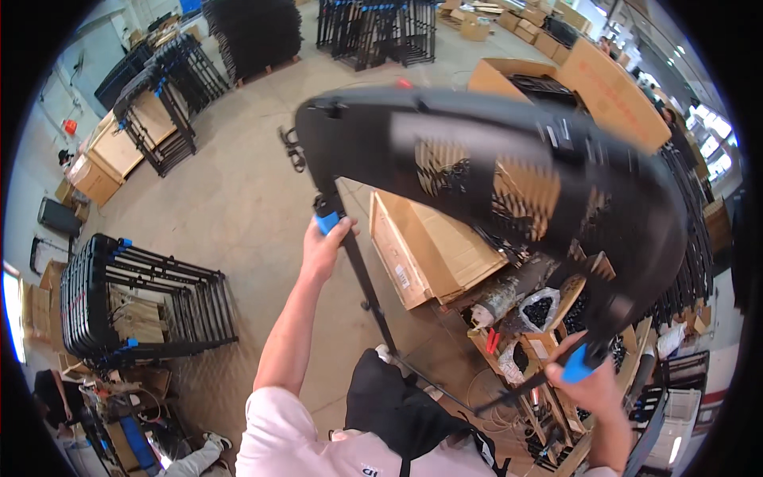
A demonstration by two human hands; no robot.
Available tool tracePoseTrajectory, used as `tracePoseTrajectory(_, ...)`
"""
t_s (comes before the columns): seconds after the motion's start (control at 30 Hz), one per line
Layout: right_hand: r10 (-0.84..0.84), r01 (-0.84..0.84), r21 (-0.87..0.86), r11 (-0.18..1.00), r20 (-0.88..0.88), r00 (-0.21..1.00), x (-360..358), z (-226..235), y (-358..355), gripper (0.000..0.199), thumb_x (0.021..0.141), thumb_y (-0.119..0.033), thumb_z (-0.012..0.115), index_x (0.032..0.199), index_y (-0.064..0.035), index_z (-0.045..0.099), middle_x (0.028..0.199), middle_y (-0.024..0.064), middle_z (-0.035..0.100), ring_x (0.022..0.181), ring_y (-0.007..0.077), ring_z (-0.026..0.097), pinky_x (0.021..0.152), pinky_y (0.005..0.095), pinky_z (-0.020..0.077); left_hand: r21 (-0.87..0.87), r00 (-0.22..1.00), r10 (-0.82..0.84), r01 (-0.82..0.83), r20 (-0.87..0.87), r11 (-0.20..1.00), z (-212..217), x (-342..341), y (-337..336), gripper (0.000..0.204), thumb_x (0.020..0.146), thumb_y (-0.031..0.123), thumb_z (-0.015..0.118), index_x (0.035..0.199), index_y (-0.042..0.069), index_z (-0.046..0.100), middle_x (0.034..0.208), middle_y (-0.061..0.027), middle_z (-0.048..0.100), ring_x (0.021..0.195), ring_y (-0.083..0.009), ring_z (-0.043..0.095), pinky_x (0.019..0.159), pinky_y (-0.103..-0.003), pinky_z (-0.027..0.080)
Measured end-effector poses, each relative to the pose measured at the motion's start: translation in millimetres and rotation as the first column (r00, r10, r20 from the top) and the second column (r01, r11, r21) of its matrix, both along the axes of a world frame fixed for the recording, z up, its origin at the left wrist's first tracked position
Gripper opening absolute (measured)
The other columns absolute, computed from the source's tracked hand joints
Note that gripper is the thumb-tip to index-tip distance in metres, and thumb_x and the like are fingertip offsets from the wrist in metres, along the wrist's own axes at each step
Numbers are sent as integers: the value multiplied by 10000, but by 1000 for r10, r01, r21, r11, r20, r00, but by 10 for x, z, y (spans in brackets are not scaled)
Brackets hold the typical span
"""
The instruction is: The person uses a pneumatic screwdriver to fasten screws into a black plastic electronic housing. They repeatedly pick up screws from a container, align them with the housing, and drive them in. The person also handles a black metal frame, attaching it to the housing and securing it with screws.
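The right hand (pixel 592 385) is closed around a blue sleeve (pixel 578 362) at one lower end of a big black frame (pixel 493 167). The left hand (pixel 324 248) grips the other blue sleeve (pixel 326 222) on the frame's thin leg. The frame is held up in the air between them, blurred, its perforated panel arching over an open carton (pixel 425 246). Beyond, on the concrete floor (pixel 238 199), stacks of similar black frames (pixel 143 298) stand well apart.

Frame (pixel 477 159) above cartons (pixel 429 246) (rack (pixel 143 302) left)
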State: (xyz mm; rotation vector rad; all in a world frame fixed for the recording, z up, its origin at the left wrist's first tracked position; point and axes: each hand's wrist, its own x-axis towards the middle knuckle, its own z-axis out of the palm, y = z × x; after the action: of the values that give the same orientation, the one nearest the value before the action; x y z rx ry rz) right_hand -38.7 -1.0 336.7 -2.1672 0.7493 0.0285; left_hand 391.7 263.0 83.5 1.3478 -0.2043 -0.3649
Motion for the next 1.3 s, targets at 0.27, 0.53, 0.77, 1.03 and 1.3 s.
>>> tracePoseTrajectory(0.27,-10,5,35,999,164,986,261,-2880,304,318,830,-106,889,1125,-61,778,1111,70,766,1014,217,723,930,403,573,243,998,-64,61,6,968,-896,1056,-447,308,881,-5,811,1172,41,719,1086,-39,758,1019,-168,701,975,-353,545)
tracePoseTrajectory(0.53,10,0,-111,994,97,995,775,-4437,627,290,861,-56,820,1141,-77,744,1103,66,754,1050,221,717,965,387,551,456,994,-62,95,-87,885,-1370,1725,-1053,324,836,-46,806,1137,31,717,1023,-38,742,950,-178,667,906,-357,534)
tracePoseTrajectory(0.77,-5,29,-159,987,153,988,1194,-4671,548,312,864,-62,799,1171,-90,753,1123,100,759,1068,288,724,997,433,553,614,994,-100,112,-54,781,-1586,2181,-1377,400,818,36,850,1195,37,719,1014,-54,754,931,-175,666,862,-360,545)
tracePoseTrajectory(1.03,-24,-11,-100,995,-346,938,1657,-4168,267,417,917,-412,754,1036,-11,757,998,267,755,995,479,714,907,518,571,629,877,276,-476,394,614,-1869,2124,-1496,608,985,333,756,1465,18,555,1385,-170,683,1243,-272,655,989,-405,548)
tracePoseTrajectory(1.3,-42,116,147,982,-431,901,503,-4415,119,552,930,-376,715,1314,21,727,1221,246,768,1140,341,757,1000,412,576,-412,827,-193,-51,-528,910,-905,248,-1879,664,1146,578,408,1579,77,458,1499,-93,590,1358,-243,575,1141,-430,485)
